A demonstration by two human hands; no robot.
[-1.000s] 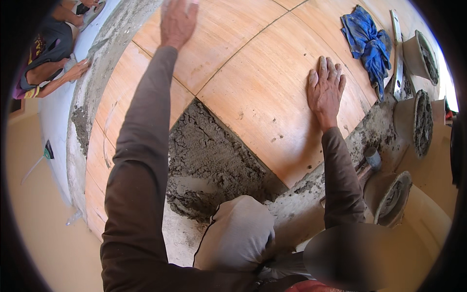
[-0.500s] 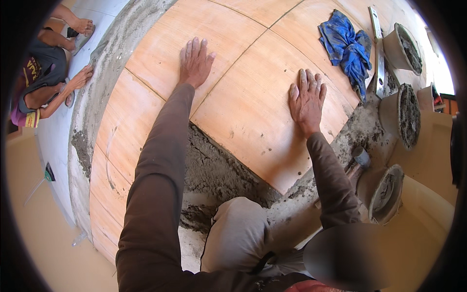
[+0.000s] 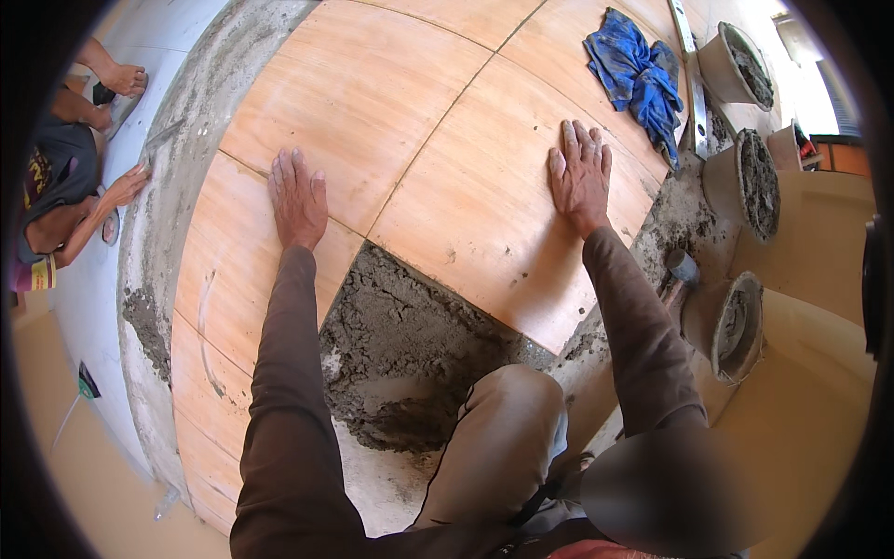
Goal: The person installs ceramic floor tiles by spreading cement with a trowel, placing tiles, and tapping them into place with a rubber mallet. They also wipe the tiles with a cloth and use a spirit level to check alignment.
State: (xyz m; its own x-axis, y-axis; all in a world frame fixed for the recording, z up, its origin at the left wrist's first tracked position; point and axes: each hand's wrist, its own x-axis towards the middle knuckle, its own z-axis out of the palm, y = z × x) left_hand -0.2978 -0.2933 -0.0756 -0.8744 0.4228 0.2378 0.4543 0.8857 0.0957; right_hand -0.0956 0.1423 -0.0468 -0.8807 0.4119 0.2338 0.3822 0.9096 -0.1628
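Now both my hands lie flat, fingers spread and gripping nothing. My left hand (image 3: 298, 197) has come back toward me since a second ago, when it reached far up the floor; it now rests across the joint between the upper tile and the narrower tile (image 3: 242, 270) at the left edge. My right hand (image 3: 579, 175) has slid a little nearer as well and stays pressed palm-down on the large peach-coloured tile (image 3: 494, 224). I judge from this that I am settling the tile into its bed and feeling whether it sits level with its neighbours.

That large tile lies just ahead of my knee (image 3: 507, 419), touching the open patch of grey mortar (image 3: 410, 345). Its near corner points toward me and to my right, and its longer side seems to run from near left to far right, though the lens bends every edge.

To my right stand three buckets (image 3: 745, 177) caked with mortar, a hammer (image 3: 678, 275) near the closest one, a long metal straightedge (image 3: 691, 84) and a crumpled blue cloth (image 3: 638, 74). At far left another person (image 3: 56, 186) works along the concrete edge.
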